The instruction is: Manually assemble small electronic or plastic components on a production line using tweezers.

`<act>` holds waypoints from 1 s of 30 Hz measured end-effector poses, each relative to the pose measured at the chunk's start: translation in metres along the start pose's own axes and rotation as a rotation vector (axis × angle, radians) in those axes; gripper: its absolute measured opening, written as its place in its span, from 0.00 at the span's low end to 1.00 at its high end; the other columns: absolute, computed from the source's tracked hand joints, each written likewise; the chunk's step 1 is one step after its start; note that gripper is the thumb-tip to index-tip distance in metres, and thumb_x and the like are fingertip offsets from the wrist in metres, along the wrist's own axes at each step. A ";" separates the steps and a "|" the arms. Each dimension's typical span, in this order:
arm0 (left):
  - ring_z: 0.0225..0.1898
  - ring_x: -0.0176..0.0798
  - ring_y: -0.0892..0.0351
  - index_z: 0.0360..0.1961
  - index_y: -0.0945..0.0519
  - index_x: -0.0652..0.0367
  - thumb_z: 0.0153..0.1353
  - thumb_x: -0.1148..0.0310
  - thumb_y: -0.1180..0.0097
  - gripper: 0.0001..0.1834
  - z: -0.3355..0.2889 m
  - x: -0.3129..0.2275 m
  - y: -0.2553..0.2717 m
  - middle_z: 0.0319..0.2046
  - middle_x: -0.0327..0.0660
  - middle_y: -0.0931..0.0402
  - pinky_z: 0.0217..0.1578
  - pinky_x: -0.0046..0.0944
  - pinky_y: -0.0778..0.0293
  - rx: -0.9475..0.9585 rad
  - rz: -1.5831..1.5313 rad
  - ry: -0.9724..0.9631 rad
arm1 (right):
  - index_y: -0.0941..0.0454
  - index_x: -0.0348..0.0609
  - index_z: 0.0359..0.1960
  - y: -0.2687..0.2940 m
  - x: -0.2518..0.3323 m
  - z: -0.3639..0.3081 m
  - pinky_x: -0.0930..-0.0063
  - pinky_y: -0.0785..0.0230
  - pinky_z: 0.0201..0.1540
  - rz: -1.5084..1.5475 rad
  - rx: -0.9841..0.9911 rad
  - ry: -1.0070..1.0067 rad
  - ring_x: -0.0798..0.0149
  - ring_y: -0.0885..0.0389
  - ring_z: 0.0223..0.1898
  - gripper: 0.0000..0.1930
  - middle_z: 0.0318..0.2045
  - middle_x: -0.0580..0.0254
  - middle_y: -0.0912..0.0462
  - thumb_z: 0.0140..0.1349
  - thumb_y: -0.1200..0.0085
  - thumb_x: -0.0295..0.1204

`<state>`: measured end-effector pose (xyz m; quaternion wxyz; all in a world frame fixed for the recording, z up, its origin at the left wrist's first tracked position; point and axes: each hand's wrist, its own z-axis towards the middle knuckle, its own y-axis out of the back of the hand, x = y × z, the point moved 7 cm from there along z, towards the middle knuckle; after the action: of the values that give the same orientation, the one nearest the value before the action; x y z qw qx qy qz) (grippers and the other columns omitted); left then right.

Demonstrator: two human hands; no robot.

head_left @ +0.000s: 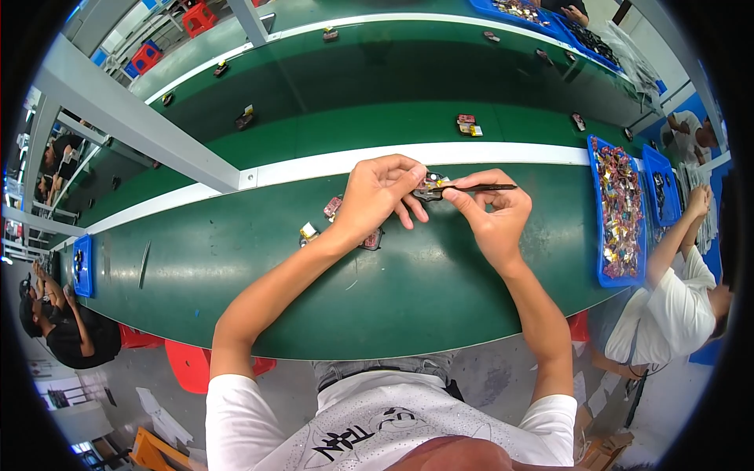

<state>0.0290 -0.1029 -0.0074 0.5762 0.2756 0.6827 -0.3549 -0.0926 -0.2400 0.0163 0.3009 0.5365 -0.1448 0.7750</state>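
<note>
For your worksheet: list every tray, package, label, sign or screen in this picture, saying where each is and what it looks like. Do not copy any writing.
Large blue tray: right of the hands on the green table, long rectangle, full of small mixed-colour parts.
Second blue tray: further right, holding dark parts.
Small blue tray: far left table edge, rectangular.
Blue tray: top, beyond the belt.
Signs or screens: none visible.

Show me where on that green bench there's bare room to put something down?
The green bench is bare in front of the left hand and right hand, toward the near edge. It's crowded under the left hand with small parts, and at the blue tray on the right.
</note>
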 end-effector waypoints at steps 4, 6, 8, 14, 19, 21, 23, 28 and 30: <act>0.27 0.42 0.12 0.49 0.21 0.73 0.73 0.66 0.45 0.16 -0.001 0.001 0.000 0.36 0.51 0.15 0.20 0.32 0.20 0.002 -0.054 -0.004 | 0.14 0.33 0.30 -0.001 0.003 -0.001 0.85 0.51 0.19 -0.008 -0.005 0.044 0.85 0.38 0.16 0.06 0.34 0.63 0.12 0.53 0.28 0.18; 0.28 0.42 0.12 0.49 0.21 0.73 0.73 0.66 0.44 0.16 -0.001 0.000 0.000 0.37 0.52 0.15 0.21 0.32 0.20 0.003 -0.060 -0.022 | 0.13 0.33 0.30 -0.001 0.002 -0.002 0.84 0.51 0.19 -0.010 -0.002 0.036 0.85 0.38 0.17 0.06 0.33 0.63 0.12 0.53 0.28 0.18; 0.28 0.42 0.12 0.49 0.21 0.73 0.73 0.66 0.44 0.16 -0.002 0.000 -0.001 0.37 0.52 0.15 0.21 0.32 0.19 0.001 -0.067 -0.028 | 0.13 0.33 0.30 -0.001 0.003 -0.002 0.84 0.51 0.19 -0.011 -0.006 0.033 0.85 0.38 0.17 0.06 0.33 0.63 0.12 0.52 0.28 0.18; 0.29 0.42 0.12 0.50 0.21 0.72 0.73 0.69 0.44 0.15 -0.001 -0.003 -0.002 0.38 0.52 0.15 0.21 0.32 0.19 -0.016 -0.079 -0.071 | 0.13 0.33 0.30 0.000 0.002 -0.002 0.84 0.51 0.20 -0.018 -0.013 0.035 0.84 0.37 0.17 0.05 0.33 0.63 0.12 0.53 0.28 0.18; 0.29 0.42 0.12 0.51 0.22 0.72 0.72 0.71 0.44 0.14 -0.003 -0.005 -0.003 0.38 0.52 0.15 0.21 0.32 0.19 -0.032 -0.040 -0.113 | 0.14 0.33 0.30 0.000 0.002 -0.001 0.84 0.50 0.20 -0.005 -0.010 0.012 0.84 0.36 0.17 0.06 0.33 0.63 0.12 0.53 0.28 0.18; 0.28 0.42 0.12 0.51 0.22 0.73 0.72 0.71 0.43 0.14 -0.004 -0.006 -0.002 0.38 0.53 0.15 0.21 0.32 0.19 -0.030 -0.013 -0.127 | 0.14 0.33 0.31 0.000 0.001 -0.001 0.85 0.50 0.20 -0.007 -0.006 0.006 0.84 0.36 0.17 0.06 0.33 0.64 0.13 0.53 0.28 0.18; 0.28 0.42 0.12 0.51 0.22 0.73 0.72 0.71 0.44 0.14 -0.003 -0.005 -0.001 0.38 0.53 0.15 0.21 0.32 0.19 -0.042 -0.014 -0.120 | 0.14 0.33 0.31 -0.001 0.004 -0.002 0.85 0.50 0.20 -0.006 -0.013 0.023 0.84 0.36 0.17 0.07 0.33 0.64 0.12 0.53 0.28 0.18; 0.28 0.42 0.12 0.51 0.22 0.73 0.72 0.71 0.44 0.14 -0.002 -0.007 0.004 0.37 0.53 0.15 0.21 0.32 0.19 -0.076 -0.002 -0.117 | 0.14 0.34 0.32 0.000 0.010 -0.001 0.84 0.48 0.19 -0.060 -0.019 0.109 0.83 0.36 0.16 0.07 0.34 0.63 0.12 0.52 0.27 0.19; 0.27 0.42 0.12 0.51 0.22 0.73 0.72 0.71 0.44 0.14 -0.002 -0.007 0.004 0.37 0.53 0.15 0.21 0.32 0.19 -0.077 -0.003 -0.112 | 0.13 0.35 0.32 -0.002 0.013 -0.002 0.84 0.46 0.19 -0.092 -0.004 0.148 0.83 0.36 0.15 0.07 0.34 0.62 0.11 0.52 0.27 0.20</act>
<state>0.0322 -0.0986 -0.0013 0.6229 0.2320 0.6631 -0.3442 -0.0957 -0.2330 0.0273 0.3473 0.4833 -0.0988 0.7976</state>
